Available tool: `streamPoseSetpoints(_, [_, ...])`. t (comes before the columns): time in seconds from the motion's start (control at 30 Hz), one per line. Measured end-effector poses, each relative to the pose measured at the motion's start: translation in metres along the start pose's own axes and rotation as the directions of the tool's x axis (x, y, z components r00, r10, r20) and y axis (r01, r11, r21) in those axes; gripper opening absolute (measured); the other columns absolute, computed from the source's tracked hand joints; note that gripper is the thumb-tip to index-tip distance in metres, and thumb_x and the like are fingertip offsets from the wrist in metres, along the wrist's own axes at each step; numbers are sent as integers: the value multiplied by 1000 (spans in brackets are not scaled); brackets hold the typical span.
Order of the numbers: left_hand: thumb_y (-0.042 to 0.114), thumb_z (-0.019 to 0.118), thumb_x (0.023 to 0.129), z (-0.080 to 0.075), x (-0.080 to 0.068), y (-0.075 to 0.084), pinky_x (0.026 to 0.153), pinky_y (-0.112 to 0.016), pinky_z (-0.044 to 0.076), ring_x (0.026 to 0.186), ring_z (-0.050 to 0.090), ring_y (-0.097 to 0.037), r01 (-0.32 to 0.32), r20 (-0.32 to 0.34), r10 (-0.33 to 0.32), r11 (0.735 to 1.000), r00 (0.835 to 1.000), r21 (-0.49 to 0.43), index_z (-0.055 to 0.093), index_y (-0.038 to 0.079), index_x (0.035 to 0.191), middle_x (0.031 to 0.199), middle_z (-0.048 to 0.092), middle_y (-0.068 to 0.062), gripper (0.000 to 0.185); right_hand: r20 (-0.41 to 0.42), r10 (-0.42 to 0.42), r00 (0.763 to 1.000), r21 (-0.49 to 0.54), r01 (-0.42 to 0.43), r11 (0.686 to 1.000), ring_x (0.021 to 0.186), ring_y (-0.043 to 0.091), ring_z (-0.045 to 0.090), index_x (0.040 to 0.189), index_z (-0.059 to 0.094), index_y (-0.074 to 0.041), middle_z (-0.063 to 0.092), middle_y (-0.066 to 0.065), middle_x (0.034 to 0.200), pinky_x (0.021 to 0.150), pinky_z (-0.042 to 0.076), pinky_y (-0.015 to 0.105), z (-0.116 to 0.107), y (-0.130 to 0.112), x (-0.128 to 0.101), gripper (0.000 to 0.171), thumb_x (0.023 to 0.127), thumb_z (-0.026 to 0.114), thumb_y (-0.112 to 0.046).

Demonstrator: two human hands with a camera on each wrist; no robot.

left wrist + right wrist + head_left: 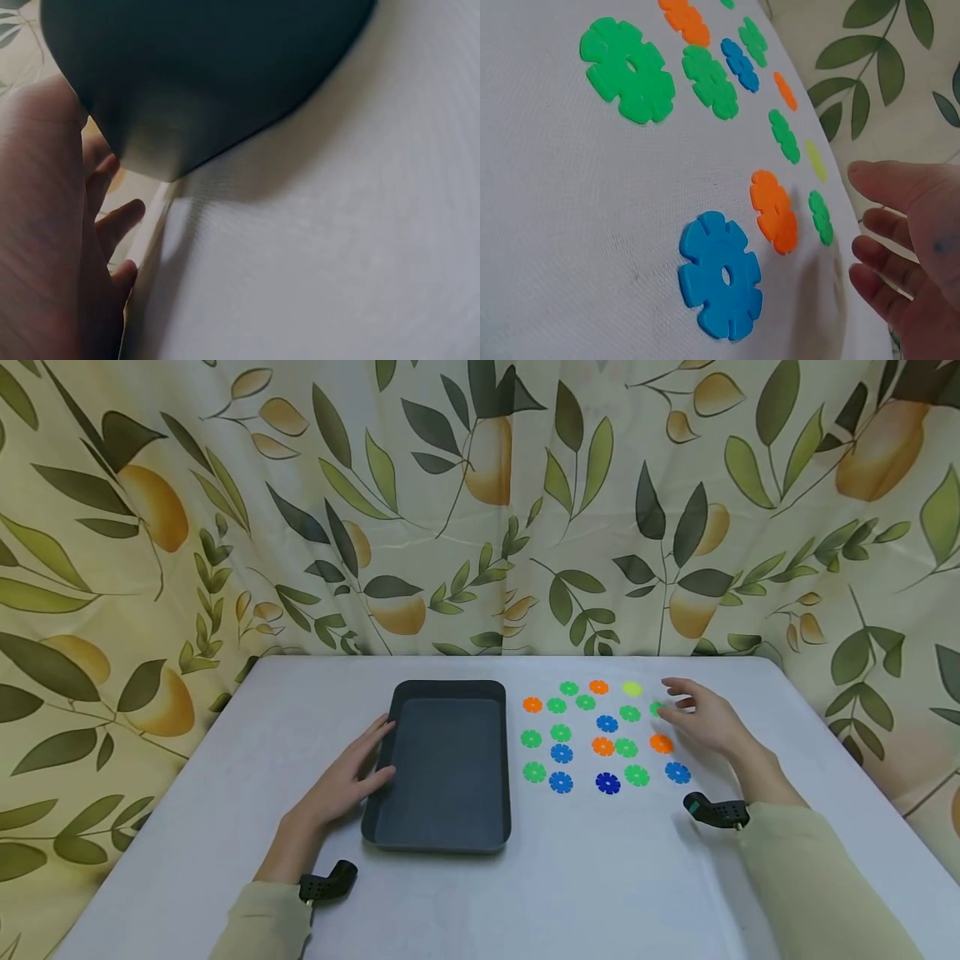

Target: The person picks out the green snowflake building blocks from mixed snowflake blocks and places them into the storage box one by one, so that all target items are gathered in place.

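A dark grey rectangular tray [450, 839] lies on the white table. My left hand [341, 781] rests against its left side, with the fingers and thumb at the rim. In the left wrist view the tray's underside corner [217, 82] fills the top, beside the hand [45, 225]. Over the table at right, my right hand [708, 718] has loosely bent fingers and holds nothing. Its thumb is nearest a green notched plastic disc [657, 709]. In the right wrist view, that green disc [820, 217] lies just left of the hand [915, 247], apart from the fingers.
Several flat notched discs lie spread between tray and right hand: a yellow disc [632, 689], an orange disc [661, 744], a light blue disc [678, 772], a dark blue disc [608, 783] and more green ones. A leaf-patterned curtain [480, 568] hangs behind the table [600, 877].
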State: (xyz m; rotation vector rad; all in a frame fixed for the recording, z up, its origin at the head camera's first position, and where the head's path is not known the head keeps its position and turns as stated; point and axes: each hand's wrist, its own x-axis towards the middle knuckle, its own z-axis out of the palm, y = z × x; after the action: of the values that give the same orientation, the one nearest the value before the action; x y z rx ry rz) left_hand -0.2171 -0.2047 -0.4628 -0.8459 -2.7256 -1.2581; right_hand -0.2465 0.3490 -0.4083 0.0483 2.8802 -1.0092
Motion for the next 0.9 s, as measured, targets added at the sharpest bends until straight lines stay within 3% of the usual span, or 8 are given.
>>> streamPoseSetpoints(0.9, [26, 63, 99, 2, 1, 1, 114, -63, 17, 151, 16, -34, 29, 3, -29, 999, 1000, 16, 28, 10, 160, 167, 17, -11, 72, 41, 10, 999, 5, -10, 1000, 118, 46, 42, 148, 39, 5, 46, 31, 136, 103, 37, 61, 4, 17, 13, 59, 100, 63, -19])
